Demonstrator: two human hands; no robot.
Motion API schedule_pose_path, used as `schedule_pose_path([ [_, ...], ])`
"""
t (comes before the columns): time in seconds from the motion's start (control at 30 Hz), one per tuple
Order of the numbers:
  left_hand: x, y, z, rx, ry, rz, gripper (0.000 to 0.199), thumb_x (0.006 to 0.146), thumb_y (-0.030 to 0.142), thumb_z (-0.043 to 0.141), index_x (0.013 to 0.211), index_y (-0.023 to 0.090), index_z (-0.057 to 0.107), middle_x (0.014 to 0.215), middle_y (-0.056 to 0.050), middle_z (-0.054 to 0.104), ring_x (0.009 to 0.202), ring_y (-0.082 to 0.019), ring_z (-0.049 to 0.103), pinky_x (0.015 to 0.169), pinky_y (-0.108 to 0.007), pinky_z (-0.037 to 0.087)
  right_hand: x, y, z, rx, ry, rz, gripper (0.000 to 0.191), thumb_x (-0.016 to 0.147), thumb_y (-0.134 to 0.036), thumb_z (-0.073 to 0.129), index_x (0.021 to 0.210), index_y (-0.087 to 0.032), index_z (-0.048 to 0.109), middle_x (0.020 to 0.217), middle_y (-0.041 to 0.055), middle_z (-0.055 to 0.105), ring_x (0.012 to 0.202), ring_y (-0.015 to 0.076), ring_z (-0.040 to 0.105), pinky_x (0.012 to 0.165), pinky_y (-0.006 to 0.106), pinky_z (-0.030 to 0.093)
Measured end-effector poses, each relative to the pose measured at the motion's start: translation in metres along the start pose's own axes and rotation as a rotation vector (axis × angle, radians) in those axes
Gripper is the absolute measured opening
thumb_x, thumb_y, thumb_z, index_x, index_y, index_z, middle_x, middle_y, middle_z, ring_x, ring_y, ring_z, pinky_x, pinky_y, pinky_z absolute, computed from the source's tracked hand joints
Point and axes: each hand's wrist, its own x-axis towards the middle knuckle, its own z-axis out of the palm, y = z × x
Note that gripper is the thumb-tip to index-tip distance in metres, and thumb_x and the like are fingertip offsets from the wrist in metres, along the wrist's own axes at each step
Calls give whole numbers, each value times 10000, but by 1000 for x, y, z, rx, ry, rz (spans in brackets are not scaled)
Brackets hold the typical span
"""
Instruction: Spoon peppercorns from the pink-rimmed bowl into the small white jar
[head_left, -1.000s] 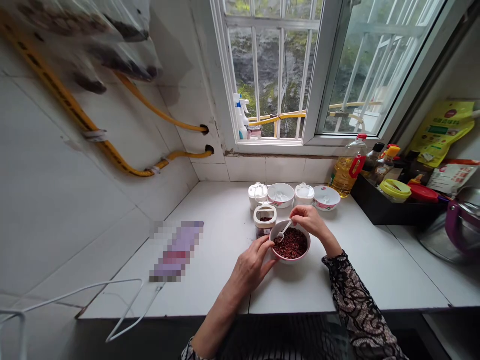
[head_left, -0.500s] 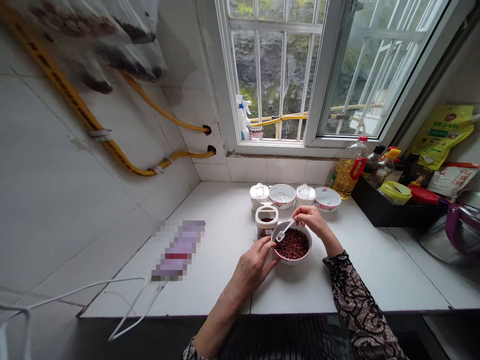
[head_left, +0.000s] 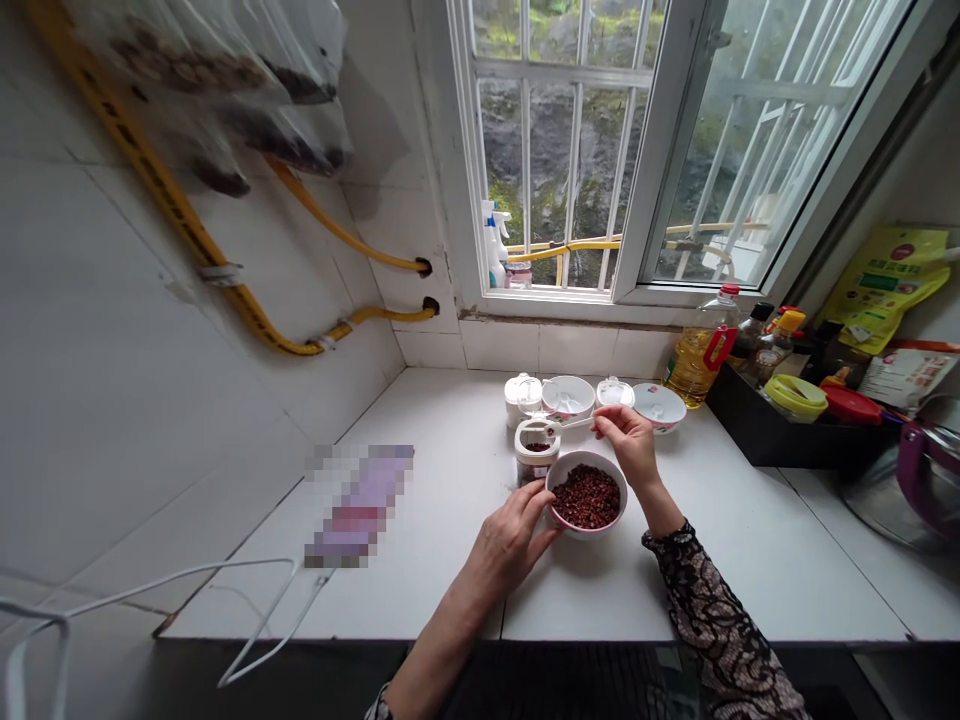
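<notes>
L hand (head_left: pixel 513 530) holds side of bowl (head_left: pixel 579 460) w/ dark red bits (head_left: pixel 590 498), on counter (head_left: pixel 592 600) beside jar (head_left: pixel 537 462); bowl could tip if grip slips. R hand (head_left: pixel 630 448) pinches handle of spoon (head_left: pixel 573 425), its head at jar's open mouth; tilt or knock vs rim could prob spill any load on counter

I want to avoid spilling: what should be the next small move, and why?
Perhaps tip the spoon into the jar: the right hand has its scoop, apparently loaded, at the jar's mouth; the left hand steadies the bowl.
</notes>
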Motion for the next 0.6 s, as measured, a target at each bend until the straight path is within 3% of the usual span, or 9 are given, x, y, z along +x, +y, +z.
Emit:
schedule_pose_path([
  [0.13,0,1,0,1,2,3,332,911,203,587,1219,203,464,1221,-131,614,1095,-256,644,846,-372,589,-14,-7,12,-295,-175,-331,123,836,-275,588,794,-218,688,784,60,718,771,204,660,768,349,521],
  [0.2,0,1,0,4,2,0,333,910,201,588,1219,203,464,1221,-130,613,1097,-254,644,848,-372,589,-17,-11,11,-362,-210,-415,143,859,-260,569,785,-222,686,799,63,723,787,208,662,778,352,521],
  [0.37,0,2,-1,26,4,10,324,913,196,577,1217,196,462,1205,-132,618,1088,-253,650,833,-367,595,-8,-17,-14,-332,-73,-348,76,807,-217,593,802,-199,667,740,32,699,684,176,638,704,317,527],
  [0.47,0,2,-1,30,2,11,319,916,201,573,1215,187,463,1208,-141,619,1079,-255,653,826,-363,597,-2,-17,-28,-362,-186,-275,78,779,-210,584,760,-188,656,684,16,677,635,155,612,626,278,500],
  [0.6,0,2,0,17,-2,13,319,920,202,569,1218,181,456,1217,-150,615,1081,-260,652,830,-364,594,-4,-13,-24,-490,-357,-218,112,771,-169,545,760,-176,656,673,16,672,613,138,587,587,253,450],
])
